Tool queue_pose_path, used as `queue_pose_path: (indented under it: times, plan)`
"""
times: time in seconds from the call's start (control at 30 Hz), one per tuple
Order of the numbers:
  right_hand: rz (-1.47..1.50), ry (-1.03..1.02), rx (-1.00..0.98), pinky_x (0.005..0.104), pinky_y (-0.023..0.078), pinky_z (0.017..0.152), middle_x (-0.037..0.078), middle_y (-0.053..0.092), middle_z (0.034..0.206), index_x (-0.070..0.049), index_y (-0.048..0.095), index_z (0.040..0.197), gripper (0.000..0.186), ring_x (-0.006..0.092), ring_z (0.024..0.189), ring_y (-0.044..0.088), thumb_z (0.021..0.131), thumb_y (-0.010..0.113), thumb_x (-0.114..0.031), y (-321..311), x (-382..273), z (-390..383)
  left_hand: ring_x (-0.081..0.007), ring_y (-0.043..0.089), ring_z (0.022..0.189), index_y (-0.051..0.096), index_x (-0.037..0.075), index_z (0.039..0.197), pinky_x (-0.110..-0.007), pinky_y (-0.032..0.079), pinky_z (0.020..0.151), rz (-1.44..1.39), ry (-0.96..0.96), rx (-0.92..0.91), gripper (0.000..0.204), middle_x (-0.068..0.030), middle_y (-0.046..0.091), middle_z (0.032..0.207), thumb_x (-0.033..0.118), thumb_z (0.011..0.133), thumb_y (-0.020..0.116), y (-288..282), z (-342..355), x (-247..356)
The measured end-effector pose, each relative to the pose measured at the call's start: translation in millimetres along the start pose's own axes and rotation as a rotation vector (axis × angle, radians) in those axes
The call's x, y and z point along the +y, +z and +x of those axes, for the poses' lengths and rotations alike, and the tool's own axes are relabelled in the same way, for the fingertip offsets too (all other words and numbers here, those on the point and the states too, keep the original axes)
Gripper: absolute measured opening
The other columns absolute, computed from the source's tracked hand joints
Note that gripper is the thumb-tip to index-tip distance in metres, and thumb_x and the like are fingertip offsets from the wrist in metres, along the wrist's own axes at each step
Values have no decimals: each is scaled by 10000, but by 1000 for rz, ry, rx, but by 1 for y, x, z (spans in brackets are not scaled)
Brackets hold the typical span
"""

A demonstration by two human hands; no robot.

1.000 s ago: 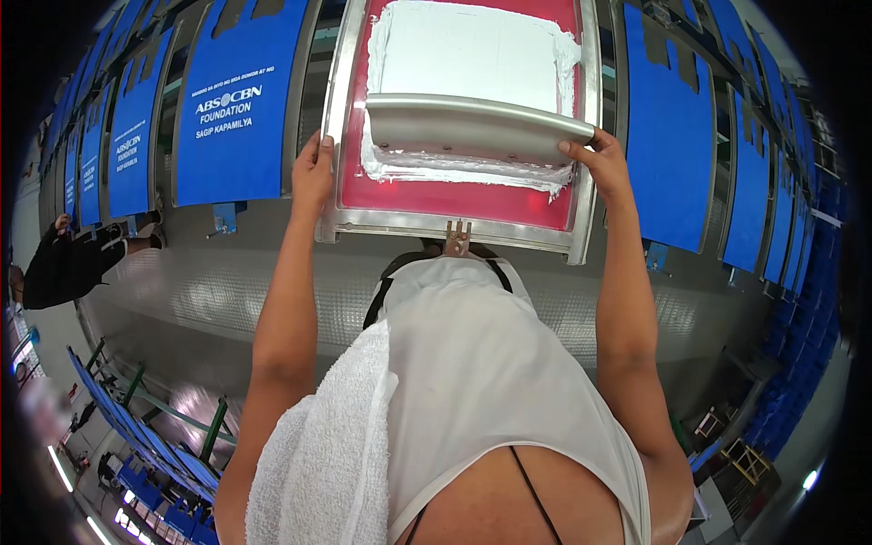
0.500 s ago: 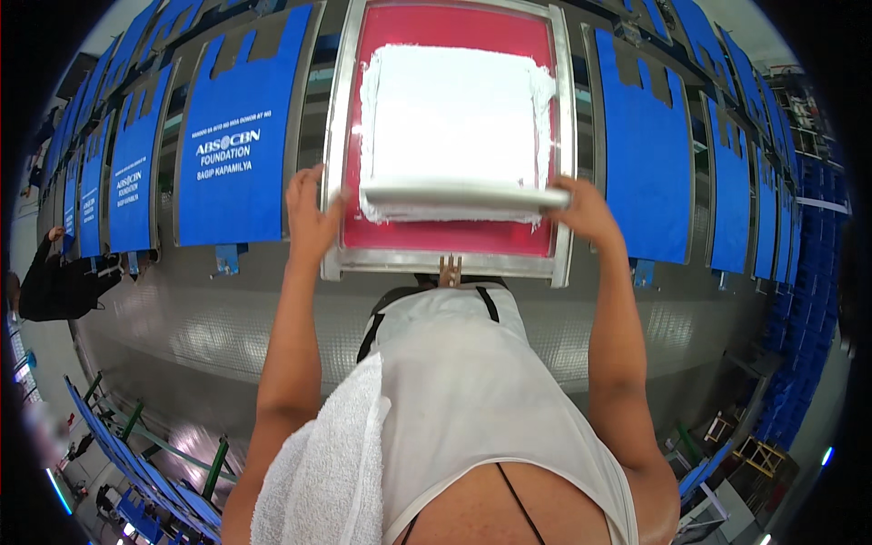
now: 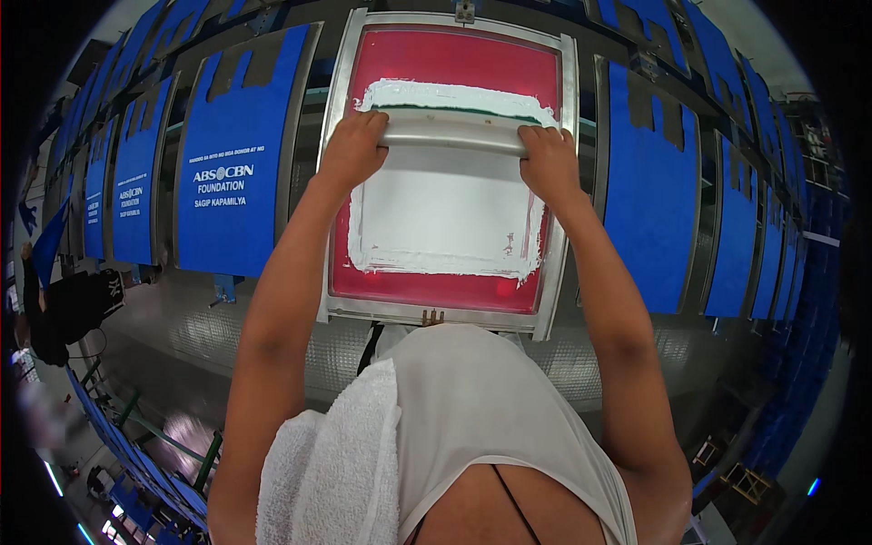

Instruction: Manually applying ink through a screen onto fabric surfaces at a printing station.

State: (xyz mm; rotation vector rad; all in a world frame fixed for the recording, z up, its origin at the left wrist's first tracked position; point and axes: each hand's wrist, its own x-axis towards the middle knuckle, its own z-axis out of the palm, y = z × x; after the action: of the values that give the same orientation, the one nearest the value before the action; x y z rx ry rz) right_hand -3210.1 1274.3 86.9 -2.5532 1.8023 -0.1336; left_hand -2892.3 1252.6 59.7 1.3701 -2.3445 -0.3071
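Observation:
In front of me lies a printing screen with a silvery metal frame [image 3: 569,182] and a red mesh border [image 3: 436,294]. White ink [image 3: 436,207] covers its middle as a rough rectangle, thickest along the edges. A long metal-coloured squeegee [image 3: 450,130] lies crosswise on the far part of the ink, a dark green line showing behind it. My left hand [image 3: 356,149] is closed round its left end, and my right hand [image 3: 550,163] grips the right end. Whatever lies beneath the screen is hidden.
Blue cut-out bag pieces lie on boards to both sides: a printed one [image 3: 232,163] on the left, a plain one [image 3: 649,191] on the right. Further boards line the row. A person in dark clothing [image 3: 82,304] stands far left. A white towel [image 3: 336,463] hangs over my left shoulder.
The squeegee has gone from the near side of the ink to the far side. My left hand, formerly at the frame's left edge, now grips it. The screen sits lower in view.

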Motion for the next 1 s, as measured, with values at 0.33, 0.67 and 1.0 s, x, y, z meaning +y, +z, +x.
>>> queue_pose_path:
  times: [0.33, 0.67, 1.0]
  plan:
    - [286, 37, -319, 442, 395, 896, 130, 617, 872, -37, 611, 944, 373, 319, 887, 569, 576, 621, 20, -67, -61, -128, -297, 553, 901, 589, 46, 954, -410, 420, 808, -80, -107, -282, 388, -104, 593, 899, 88, 591, 720, -55, -136, 79]
    - [229, 171, -580, 498, 367, 1000, 117, 640, 914, -54, 628, 937, 404, 297, 905, 592, 543, 620, 32, -56, -83, -156, -306, 583, 813, 595, 42, 878, -424, 442, 740, -179, -136, -227, 380, -119, 615, 856, 44, 524, 733, -30, -184, 99]
    - [-34, 72, -252, 427, 502, 793, 145, 666, 831, -132, 663, 1015, 369, 340, 800, 632, 649, 621, -99, -25, 13, 40, -326, 654, 770, 680, 122, 919, -430, 525, 679, 92, -235, -268, 305, -151, 664, 775, 333, 704, 725, -18, 51, -2]
